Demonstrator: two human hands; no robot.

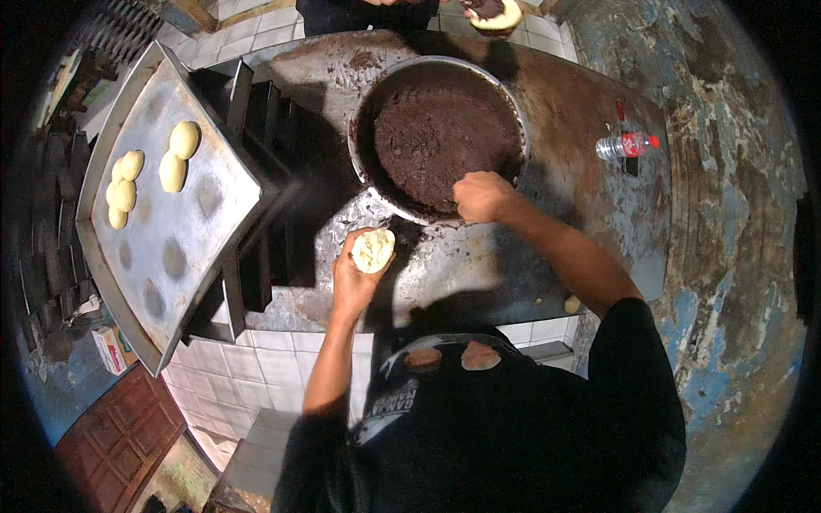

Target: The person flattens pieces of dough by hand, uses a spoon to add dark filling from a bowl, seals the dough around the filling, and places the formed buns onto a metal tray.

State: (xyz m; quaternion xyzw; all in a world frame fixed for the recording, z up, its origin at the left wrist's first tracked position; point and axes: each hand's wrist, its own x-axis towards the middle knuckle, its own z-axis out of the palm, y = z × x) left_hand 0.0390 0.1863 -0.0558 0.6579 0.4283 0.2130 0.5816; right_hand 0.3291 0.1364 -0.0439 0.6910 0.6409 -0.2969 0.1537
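Observation:
My left hand (357, 269) is closed around a pale, flattened piece of dough (373, 250), held at the near side of the table. My right hand (485, 197) is at the near right rim of a round metal basin (356, 137) of dark brown, crumbly paste (428, 137). Its fingers are curled in toward the paste, and what they hold, if anything, is hidden. Several smooth dough balls (182, 141) lie in small groups on a metal tray (154, 248) at the left, atop other stacked trays (256, 282).
Across the worn metal table (581, 239), another person (368, 17) holds dough with dark filling (493, 17). A plastic bottle (624, 146) with a red cap lies at the right. A small dough lump (571, 303) sits at the near edge. A stained wall (718, 256) borders the right.

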